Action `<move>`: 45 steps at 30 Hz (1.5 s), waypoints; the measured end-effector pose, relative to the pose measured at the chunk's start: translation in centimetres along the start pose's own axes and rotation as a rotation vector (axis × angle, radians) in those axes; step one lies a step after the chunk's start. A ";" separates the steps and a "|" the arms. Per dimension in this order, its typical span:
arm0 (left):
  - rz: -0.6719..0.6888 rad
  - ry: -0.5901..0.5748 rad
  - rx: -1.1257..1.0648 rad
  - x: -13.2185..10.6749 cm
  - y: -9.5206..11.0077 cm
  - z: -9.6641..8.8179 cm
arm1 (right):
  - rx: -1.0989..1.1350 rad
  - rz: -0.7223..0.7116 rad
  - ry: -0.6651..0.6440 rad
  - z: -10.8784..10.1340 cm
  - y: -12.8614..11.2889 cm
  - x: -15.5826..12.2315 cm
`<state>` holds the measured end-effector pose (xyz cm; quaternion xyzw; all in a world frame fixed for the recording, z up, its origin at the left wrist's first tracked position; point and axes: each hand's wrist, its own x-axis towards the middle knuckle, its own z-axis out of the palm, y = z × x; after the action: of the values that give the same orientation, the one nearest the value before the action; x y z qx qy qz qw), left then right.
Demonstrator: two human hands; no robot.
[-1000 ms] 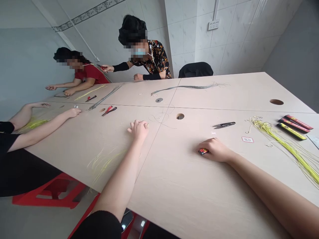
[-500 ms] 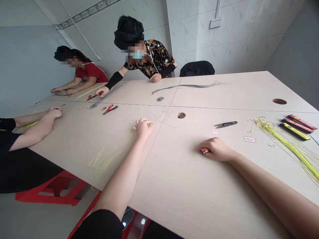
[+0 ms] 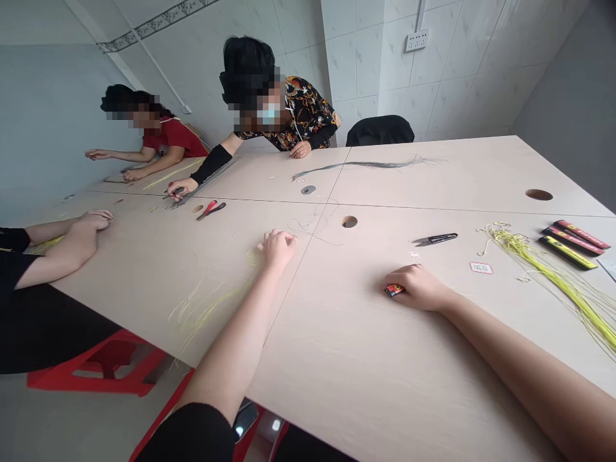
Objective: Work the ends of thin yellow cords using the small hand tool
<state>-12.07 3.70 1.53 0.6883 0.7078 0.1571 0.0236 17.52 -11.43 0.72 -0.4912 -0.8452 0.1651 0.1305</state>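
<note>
My left hand [image 3: 279,249] rests on the table in a pinch. A tiny glint shows at its thumb and fingertips, too small to name. Yellow cord [image 3: 254,258] curls beside that hand, and loose yellow strands [image 3: 205,314] lie left of my forearm. My right hand [image 3: 418,287] is closed around a lighter [image 3: 394,290], whose red and black end sticks out on the left. Beyond the right hand lie black thread snips [image 3: 436,240], a small paper label [image 3: 481,267] and a bundle of yellow cords [image 3: 543,269] with hook-like ends.
Several lighter-patterned packs [image 3: 575,239] lie at the right. Grey cords [image 3: 366,165] stretch across the far side. Red-handled pliers [image 3: 210,210] lie left of centre. The table has round holes [image 3: 350,222]. A masked co-worker's hand [image 3: 180,188] reaches in; other co-workers sit left.
My two hands have stayed in place. The masked co-worker's hand with its tool has moved left and nearer. The co-worker in red has lifted a hand, and the near-left co-worker's hands have shifted left.
</note>
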 end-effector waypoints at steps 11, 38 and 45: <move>0.029 0.005 0.027 0.0 -0.1 0.3 | 0.007 -0.022 0.029 0.3 0.3 0.0; 0.071 0.027 0.099 -0.2 0.3 -0.2 | -0.009 -0.043 0.042 0.4 0.4 -0.1; 0.186 0.135 0.001 -0.6 1.2 -0.7 | -0.012 -0.046 0.046 0.4 0.4 -0.1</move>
<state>-11.10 2.99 2.38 0.7390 0.6407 0.2044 -0.0394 17.76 -11.37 0.17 -0.4760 -0.8541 0.1459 0.1507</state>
